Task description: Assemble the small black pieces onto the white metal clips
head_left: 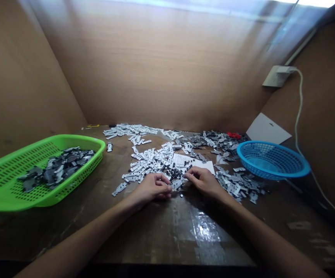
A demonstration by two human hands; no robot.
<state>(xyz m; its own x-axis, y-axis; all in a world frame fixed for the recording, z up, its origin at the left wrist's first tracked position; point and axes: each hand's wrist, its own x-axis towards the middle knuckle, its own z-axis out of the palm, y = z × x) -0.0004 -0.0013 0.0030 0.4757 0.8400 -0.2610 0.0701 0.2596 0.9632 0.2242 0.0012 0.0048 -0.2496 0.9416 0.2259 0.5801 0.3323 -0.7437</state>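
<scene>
A small grey-and-white stamped part point(177, 184) sits between the person's hands, low on the spread of parts. The left hand point(152, 186) has its fingers curled closed, with the tips at the part's left side. The right hand point(203, 181) has its fingers bent inward, with the tips close to the part's right side. Whether either hand is gripping the part cannot be told.

Directly behind the hands lies a white paper sheet point(194, 164), partly covered by small dark pieces point(176, 173). A loose pile of white stamped parts point(150, 164) extends from the sheet's left side across the dark wooden table point(167, 235). Mixed grey and white parts point(238, 183) lie to the right of the right hand.

A green plastic tray point(68, 138) at far left holds dark grey parts point(58, 168). A blue mesh basket point(260, 143) stands at right. Behind it, a white card point(267, 129) leans against the brown wall panel point(320, 77), which carries a white power adapter point(277, 76) and cable point(300, 108).
</scene>
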